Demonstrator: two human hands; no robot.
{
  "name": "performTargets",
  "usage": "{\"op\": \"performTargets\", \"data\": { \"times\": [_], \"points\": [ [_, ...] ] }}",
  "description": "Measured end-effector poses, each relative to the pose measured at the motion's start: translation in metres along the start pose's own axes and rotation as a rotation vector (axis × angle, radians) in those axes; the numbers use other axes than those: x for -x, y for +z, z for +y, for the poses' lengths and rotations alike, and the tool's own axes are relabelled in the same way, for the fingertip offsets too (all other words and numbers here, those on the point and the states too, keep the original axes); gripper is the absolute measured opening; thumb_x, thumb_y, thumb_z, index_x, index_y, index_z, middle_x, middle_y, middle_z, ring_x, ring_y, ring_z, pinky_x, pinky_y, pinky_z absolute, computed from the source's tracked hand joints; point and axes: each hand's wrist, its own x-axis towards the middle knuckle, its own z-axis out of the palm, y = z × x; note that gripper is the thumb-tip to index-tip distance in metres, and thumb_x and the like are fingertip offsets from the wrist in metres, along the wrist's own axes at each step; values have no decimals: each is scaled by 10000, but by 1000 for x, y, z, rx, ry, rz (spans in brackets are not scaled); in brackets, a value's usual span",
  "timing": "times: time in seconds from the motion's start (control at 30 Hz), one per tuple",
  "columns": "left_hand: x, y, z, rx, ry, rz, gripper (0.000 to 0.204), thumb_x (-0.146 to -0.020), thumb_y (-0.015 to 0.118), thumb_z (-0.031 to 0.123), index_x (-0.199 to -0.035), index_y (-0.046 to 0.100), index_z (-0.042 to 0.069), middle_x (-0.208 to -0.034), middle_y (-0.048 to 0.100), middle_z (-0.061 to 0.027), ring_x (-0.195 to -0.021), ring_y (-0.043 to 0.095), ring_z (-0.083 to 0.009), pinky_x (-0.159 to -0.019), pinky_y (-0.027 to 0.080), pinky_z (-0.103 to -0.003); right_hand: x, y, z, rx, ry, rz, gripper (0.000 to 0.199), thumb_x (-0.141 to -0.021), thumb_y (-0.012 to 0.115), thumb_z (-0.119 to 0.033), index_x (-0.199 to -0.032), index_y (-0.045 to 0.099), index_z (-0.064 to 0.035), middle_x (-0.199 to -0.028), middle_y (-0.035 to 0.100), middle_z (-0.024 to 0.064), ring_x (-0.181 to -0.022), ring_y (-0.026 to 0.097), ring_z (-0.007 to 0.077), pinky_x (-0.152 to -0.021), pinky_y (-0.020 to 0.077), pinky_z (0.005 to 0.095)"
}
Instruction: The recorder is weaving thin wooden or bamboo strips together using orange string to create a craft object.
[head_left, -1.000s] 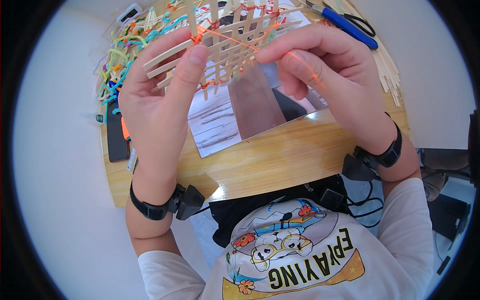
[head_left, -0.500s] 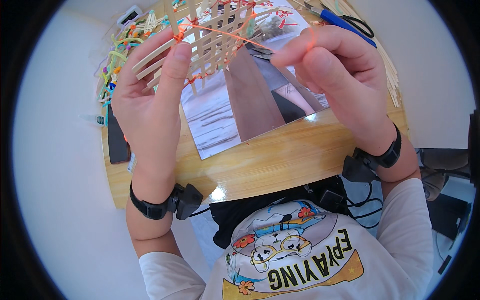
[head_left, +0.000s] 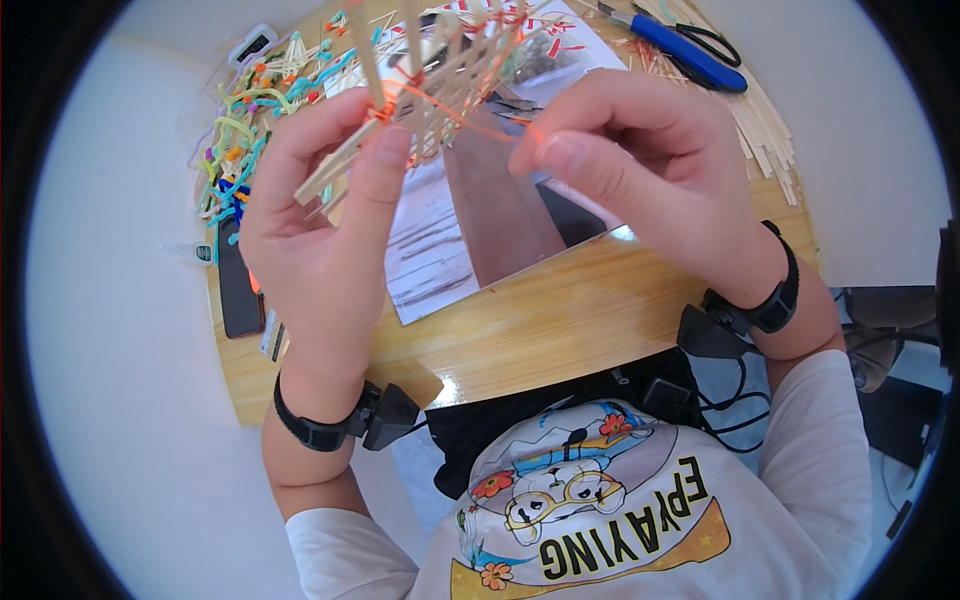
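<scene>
My left hand [head_left: 320, 205] is closed on a lattice [head_left: 455, 85] of thin pale wooden strips, thumb and fingers pinching it by an orange knotted crossing. Orange and red ties bind the strips at several crossings. From that knot an orange string [head_left: 450, 113] runs across to my right hand [head_left: 650, 165]. Its thumb and forefinger pinch the string, and the other fingers are curled in. The lattice is tilted and a little blurred, and the upper edge of the view cuts it off. Beneath the hands lies a glossy printed sheet [head_left: 430, 235].
Colourful fuzzy stems [head_left: 240, 140] are heaped at the far left, near a small white digital device [head_left: 252, 45]. A dark phone [head_left: 238, 285] and a small bottle [head_left: 190, 252] lie at the left edge. Loose wooden strips [head_left: 770, 145] and a blue-handled tool [head_left: 690, 55] lie far right on the table [head_left: 540, 305].
The lattice has tilted to a steeper angle, and my left hand has shifted slightly right. My right hand has come closer to it, lower and leftward, and the string looks slacker.
</scene>
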Motion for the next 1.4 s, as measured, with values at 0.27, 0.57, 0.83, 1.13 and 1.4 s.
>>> {"op": "performTargets", "data": {
  "times": [0.27,0.57,0.83,1.13,1.4],
  "points": [
    [5,8,-7,-132,220,-141,237,-766,699,3,-995,642,3,-887,617,-57,-802,551,-132,-744,437,-248,0,8,-3,-73,40,-47,126,-902,557,-102,-869,609,8,-837,619,24,-736,537,46,-646,413,190],
    [8,6,-5,-41,-13,-90,226,-788,692,31,-1003,633,-8,-928,612,-54,-871,567,-125,-799,440,-248,1,22,6,-497,403,-242,145,-885,581,-177,-844,630,-46,-784,610,-40,-629,479,7,-529,373,184],
    [16,9,-2,24,-72,-151,230,-800,684,46,-1018,629,-7,-946,608,-53,-891,565,-117,-819,435,-249,3,26,9,-577,474,-427,174,-891,572,-214,-862,628,-53,-796,615,-42,-634,477,8,-549,380,186],
    [12,9,-3,29,-42,-82,242,-782,693,18,-1012,626,-9,-934,609,-61,-870,563,-125,-777,442,-239,10,26,3,-416,110,-58,187,-935,514,-182,-899,618,-30,-748,578,-19,-584,415,10,-517,330,182],
    [12,13,-5,-100,179,-109,220,-766,708,23,-974,642,0,-886,616,-63,-791,553,-135,-724,439,-242,8,28,3,-374,170,41,195,-938,500,-160,-888,612,-9,-700,542,-39,-545,402,8,-483,316,183]
  ]
}}
